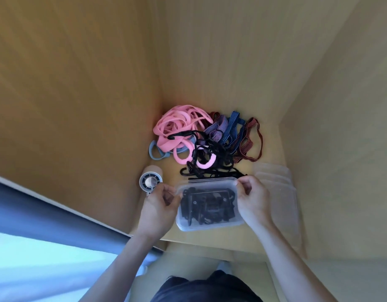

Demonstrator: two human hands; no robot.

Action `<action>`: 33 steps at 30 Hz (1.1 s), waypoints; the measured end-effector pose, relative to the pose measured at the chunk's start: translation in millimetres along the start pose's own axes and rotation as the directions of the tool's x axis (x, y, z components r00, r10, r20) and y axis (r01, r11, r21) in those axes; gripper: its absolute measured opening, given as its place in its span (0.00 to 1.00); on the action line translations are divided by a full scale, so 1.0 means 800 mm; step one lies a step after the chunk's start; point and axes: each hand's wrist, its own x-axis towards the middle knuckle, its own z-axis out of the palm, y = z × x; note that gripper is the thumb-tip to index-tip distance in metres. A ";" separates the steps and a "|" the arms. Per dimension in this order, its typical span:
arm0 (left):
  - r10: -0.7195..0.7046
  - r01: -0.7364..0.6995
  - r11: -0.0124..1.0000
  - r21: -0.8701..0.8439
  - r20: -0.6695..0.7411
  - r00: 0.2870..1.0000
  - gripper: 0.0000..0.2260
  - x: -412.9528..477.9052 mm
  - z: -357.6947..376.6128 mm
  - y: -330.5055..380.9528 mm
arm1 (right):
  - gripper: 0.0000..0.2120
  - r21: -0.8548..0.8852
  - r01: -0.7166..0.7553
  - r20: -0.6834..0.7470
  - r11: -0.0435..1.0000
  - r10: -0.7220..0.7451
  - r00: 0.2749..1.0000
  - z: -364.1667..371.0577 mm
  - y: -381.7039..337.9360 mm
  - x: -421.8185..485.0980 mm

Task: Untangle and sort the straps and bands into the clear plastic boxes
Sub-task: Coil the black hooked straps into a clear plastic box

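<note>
The clear plastic box [210, 227] sits on the wooden shelf directly in front of the person, its long axis running side to side from one hand to the other. The left hand [157, 205] pinches its far left corner and the right hand [253, 197] grips its far right corner, so the hands are apart with the whole box between them. Black straps [207, 205] show through the box's translucent top (whether that top is a lid being pressed on or lifted off, I cannot tell). The unsorted tangle [201, 140] lies just beyond the box's far rim, away from the person. Its loose black cords [210, 168] come right up to that rim, near the right hand's fingertips. Beyond the box's left half are the pink bands [177, 125], and beyond its right half the blue striped band [234, 125] and red striped band [251, 144]. To my eye either hand only needs to reach forward over the box, the right one being slightly nearer the black cords. A stack of empty boxes [279, 192] stands just right of the box.
</note>
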 end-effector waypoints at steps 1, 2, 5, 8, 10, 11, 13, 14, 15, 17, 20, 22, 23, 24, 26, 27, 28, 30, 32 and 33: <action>0.016 -0.016 0.999 0.033 -0.011 1.000 0.05 -0.002 0.002 0.000 | 0.05 -0.019 0.045 -0.009 0.999 -0.045 0.999 0.002 0.004 0.000; 0.028 -0.027 0.998 0.055 -0.018 0.999 0.05 -0.003 0.003 0.000 | 0.05 -0.033 0.086 -0.015 0.996 -0.086 0.996 0.003 0.007 -0.001; 0.062 -0.057 0.990 0.129 -0.038 0.997 0.06 -0.006 0.007 -0.001 | 0.05 -0.070 0.162 -0.029 0.984 -0.165 0.986 0.006 0.015 -0.003; 0.091 -0.080 0.983 0.166 -0.058 0.994 0.07 -0.006 0.012 -0.003 | 0.05 -0.067 0.204 -0.035 0.977 -0.207 0.978 0.007 0.019 -0.004; 0.096 -0.083 0.982 0.172 -0.072 0.993 0.08 -0.007 0.016 -0.005 | 0.05 -0.066 0.209 -0.042 0.976 -0.212 0.976 0.009 0.021 -0.004; 0.103 -0.088 0.981 0.175 -0.079 0.992 0.08 -0.008 0.019 -0.006 | 0.05 -0.065 0.210 -0.046 0.976 -0.213 0.976 0.009 0.022 -0.004; 0.126 -0.108 0.978 0.180 -0.089 0.988 0.09 -0.009 0.023 -0.009 | 0.05 -0.070 0.212 -0.048 0.975 -0.216 0.975 0.011 0.024 -0.003; 0.147 -0.129 0.974 0.187 -0.089 0.985 0.11 -0.011 0.026 -0.009 | 0.06 -0.070 0.211 -0.047 0.975 -0.215 0.976 0.012 0.024 -0.002; 0.173 -0.154 0.969 0.196 -0.086 0.981 0.13 -0.012 0.029 -0.010 | 0.08 -0.067 0.209 -0.041 0.976 -0.212 0.976 0.013 0.025 -0.002; 0.223 -0.201 0.957 0.211 -0.088 0.971 0.17 -0.017 0.034 -0.011 | 0.11 -0.061 0.207 -0.017 0.976 -0.208 0.978 0.013 0.026 -0.001; 0.256 -0.229 0.942 0.244 -0.085 0.963 0.19 -0.023 0.038 -0.011 | 0.12 -0.063 0.188 0.017 0.980 -0.187 0.982 0.011 0.027 0.000; 0.256 -0.230 0.938 0.261 -0.071 0.964 0.19 -0.025 0.040 -0.013 | 0.12 -0.070 0.185 0.022 0.980 -0.184 0.983 0.011 0.028 0.002; 0.256 -0.232 0.936 0.264 -0.064 0.964 0.19 -0.025 0.040 -0.015 | 0.12 -0.073 0.187 0.024 0.980 -0.186 0.982 0.011 0.028 0.003; 0.259 -0.235 0.935 0.266 -0.059 0.964 0.19 -0.025 0.040 -0.016 | 0.12 -0.076 0.191 0.029 0.979 -0.189 0.982 0.011 0.028 0.004; 0.264 -0.239 0.932 0.271 -0.056 0.963 0.19 -0.024 0.041 -0.018 | 0.12 -0.087 0.210 0.041 0.974 -0.207 0.977 0.010 0.028 0.005; 0.266 -0.241 0.931 0.274 -0.058 0.962 0.19 -0.024 0.042 -0.020 | 0.12 -0.095 0.221 0.048 0.971 -0.217 0.975 0.010 0.028 0.005; 0.268 -0.241 0.930 0.276 -0.061 0.962 0.19 -0.023 0.042 -0.021 | 0.12 -0.109 0.232 0.055 0.967 -0.227 0.972 0.010 0.028 0.005; 0.266 -0.238 0.930 0.278 -0.066 0.962 0.19 -0.023 0.042 -0.022 | 0.13 -0.171 0.271 0.071 0.947 -0.262 0.962 0.009 0.028 0.003; 0.269 -0.241 0.925 0.294 -0.061 0.961 0.18 -0.020 0.042 -0.024 | 0.15 -0.291 0.327 0.108 0.899 -0.308 0.945 0.008 0.024 0.002; 0.272 -0.244 0.920 0.305 -0.053 0.961 0.18 -0.019 0.042 -0.024 | 0.17 -0.353 0.349 0.132 0.868 -0.322 0.937 0.007 0.022 0.001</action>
